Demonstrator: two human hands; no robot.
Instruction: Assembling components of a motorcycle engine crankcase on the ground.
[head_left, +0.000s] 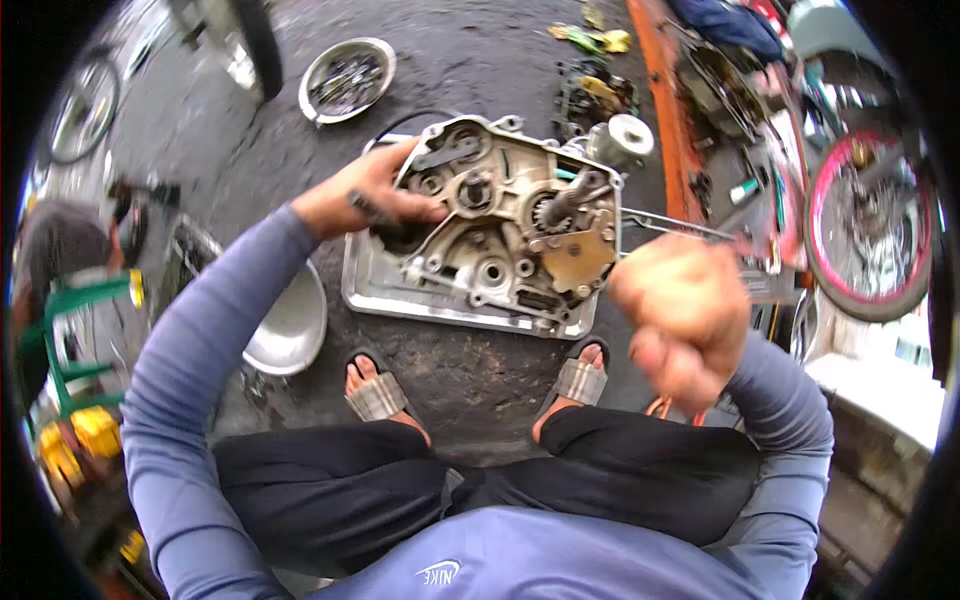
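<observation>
A grey metal engine crankcase (pixel 490 235) is tilted over a shallow metal tray (pixel 385 300), its inner side facing me. Gears, a toothed shaft (pixel 560 208) and a tan metal plate (pixel 578 262) show inside it. My left hand (pixel 385 195) grips the case's upper left edge, thumb over the wall and the other fingers partly hidden. Off the case's right side, my right hand (pixel 685 320) is curled closed and blurred by motion. Whatever it may hold cannot be made out. A thin metal rod (pixel 680 225) lies just beyond that hand.
A metal bowl of small parts (pixel 347 80) sits on the dark ground beyond. Another metal basin (pixel 290 320) is at left. More greasy engine parts (pixel 590 95) lie behind the case. An orange beam (pixel 665 110) borders the cluttered right side, near a pink-rimmed wheel (pixel 868 225).
</observation>
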